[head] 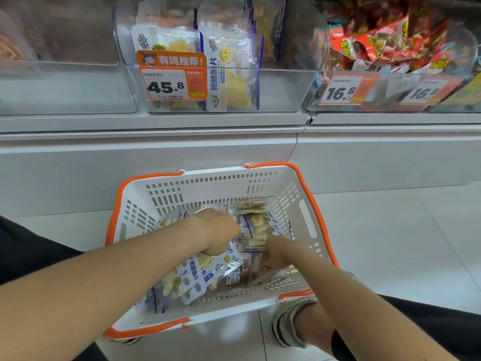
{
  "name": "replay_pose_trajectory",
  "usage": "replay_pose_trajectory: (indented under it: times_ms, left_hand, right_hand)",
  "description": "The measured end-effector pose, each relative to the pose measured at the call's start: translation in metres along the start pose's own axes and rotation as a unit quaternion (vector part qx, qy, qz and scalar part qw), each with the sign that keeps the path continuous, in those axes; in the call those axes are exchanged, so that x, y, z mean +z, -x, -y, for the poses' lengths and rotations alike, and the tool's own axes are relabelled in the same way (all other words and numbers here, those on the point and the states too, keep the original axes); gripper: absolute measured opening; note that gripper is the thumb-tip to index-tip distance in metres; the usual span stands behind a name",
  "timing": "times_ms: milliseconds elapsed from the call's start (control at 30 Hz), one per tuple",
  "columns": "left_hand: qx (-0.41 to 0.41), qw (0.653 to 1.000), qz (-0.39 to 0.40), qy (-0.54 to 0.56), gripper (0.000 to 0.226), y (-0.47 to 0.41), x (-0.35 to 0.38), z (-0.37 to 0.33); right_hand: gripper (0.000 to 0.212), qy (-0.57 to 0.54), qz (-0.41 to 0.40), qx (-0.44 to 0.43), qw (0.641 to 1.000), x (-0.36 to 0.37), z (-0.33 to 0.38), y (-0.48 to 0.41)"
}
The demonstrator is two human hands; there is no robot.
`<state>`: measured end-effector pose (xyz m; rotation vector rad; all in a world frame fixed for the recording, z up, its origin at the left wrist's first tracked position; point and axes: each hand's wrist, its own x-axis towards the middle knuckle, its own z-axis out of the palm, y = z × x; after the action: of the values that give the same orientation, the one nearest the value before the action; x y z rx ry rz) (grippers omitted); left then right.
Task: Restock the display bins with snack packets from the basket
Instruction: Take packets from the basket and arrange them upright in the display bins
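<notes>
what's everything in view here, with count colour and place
basket: one, white with orange trim, on floor
basket packets: several, blue-white print, in basket
middle bin: one, clear, on shelf
bin packets: few, blue-white, in middle bin
45.8 tag: one, orange, middle bin front
red packets: many, red, in right bin
right tags: two, orange-white, right bin front
shoe: one, grey, beside basket
left hand: one, in basket on packets, grip hidden
right hand: one, in basket among packets, grip hidden

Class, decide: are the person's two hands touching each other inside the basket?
Apart. The head view shows packets in a gap between the left hand and right hand.
</notes>
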<state>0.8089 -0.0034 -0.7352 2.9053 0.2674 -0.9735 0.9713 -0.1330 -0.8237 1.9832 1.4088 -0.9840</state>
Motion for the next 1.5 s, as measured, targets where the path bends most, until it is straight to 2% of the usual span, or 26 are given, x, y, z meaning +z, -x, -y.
replay_pose_trajectory:
  times_ms: [67,133,233,300,400,500,633,733,800,867,967,1067,1100,1133,1200,1233,1333,1367,1400,1500]
  left_hand:
    - [-0.003,1.0,-0.002,0.0,0.017,0.0,0.0,0.001]
    - [-0.007,1.0,-0.003,0.0,0.017,0.0,-0.001,0.001]
    - [-0.011,1.0,-0.002,0.004,0.018,0.002,-0.001,0.001]
    - [-0.013,1.0,-0.002,0.008,0.02,0.004,-0.001,0.003]
    - [-0.016,1.0,-0.005,0.026,0.021,0.007,0.0,0.006]
    - [-0.024,0.997,-0.009,0.066,0.03,0.009,0.003,0.01]
    - [-0.042,0.982,-0.018,0.184,0.049,0.012,0.002,0.021]
    - [-0.064,0.955,-0.028,0.288,0.054,0.022,-0.008,0.029]
    - [-0.075,0.933,-0.055,0.349,0.05,0.032,-0.017,0.035]
    - [-0.095,0.899,-0.102,0.415,0.032,0.038,-0.023,0.043]
    - [-0.148,0.809,-0.185,0.538,0.014,0.048,-0.03,0.06]
    - [-0.187,0.719,-0.238,0.626,0.017,0.065,-0.041,0.077]
    - [-0.193,0.695,-0.252,0.645,0.02,0.072,-0.047,0.082]
    - [-0.199,0.677,-0.267,0.656,0.023,0.079,-0.052,0.085]
    - [-0.226,0.658,-0.303,0.652,0.028,0.091,-0.064,0.09]
    - [-0.242,0.65,-0.32,0.645,0.029,0.096,-0.069,0.092]
    - [-0.278,0.628,-0.326,0.649,0.023,0.114,-0.08,0.095]
    - [-0.285,0.626,-0.311,0.656,0.021,0.121,-0.081,0.097]
    - [-0.291,0.62,-0.294,0.667,0.025,0.13,-0.083,0.098]
    - [-0.296,0.569,-0.277,0.716,0.05,0.152,-0.085,0.104]
  right_hand:
    - [0.03,-0.006,-0.028,-0.002,1.0,0.0,0.001,0.001]
    - [0.01,0.021,-0.063,-0.002,0.998,0.0,0.003,0.004]
    - [0.031,0.081,-0.098,-0.03,0.991,0.0,0.008,0.009]
    - [0.031,0.123,-0.112,-0.039,0.985,-0.001,0.01,0.013]
    - [0.029,0.119,-0.125,-0.063,0.983,-0.006,0.008,0.015]
    - [0.025,0.05,-0.163,-0.089,0.981,-0.02,0.002,0.013]
    - [0.025,-0.14,-0.19,-0.118,0.965,-0.053,0.003,0.019]
    - [0.03,-0.275,-0.246,-0.149,0.917,-0.079,0.01,0.033]
    - [0.031,-0.389,-0.271,-0.174,0.863,-0.095,0.02,0.043]
    - [0.022,-0.486,-0.299,-0.187,0.8,-0.109,0.033,0.051]
    - [0.021,-0.563,-0.344,-0.176,0.731,-0.126,0.048,0.06]
    - [0.018,-0.646,-0.368,-0.145,0.652,-0.139,0.06,0.065]
    - [0.018,-0.656,-0.383,-0.134,0.637,-0.141,0.065,0.066]
    - [0.019,-0.633,-0.414,-0.124,0.642,-0.144,0.07,0.067]
    - [0.022,-0.52,-0.469,-0.128,0.702,-0.151,0.078,0.072]
    - [0.026,-0.477,-0.454,-0.161,0.735,-0.155,0.083,0.076]
    - [0.057,-0.47,-0.265,-0.268,0.798,-0.168,0.104,0.088]
    - [0.062,-0.467,-0.228,-0.283,0.806,-0.171,0.11,0.089]
    - [0.058,-0.473,-0.212,-0.294,0.803,-0.174,0.116,0.09]
    - [0.02,-0.519,-0.213,-0.3,0.772,-0.184,0.13,0.094]
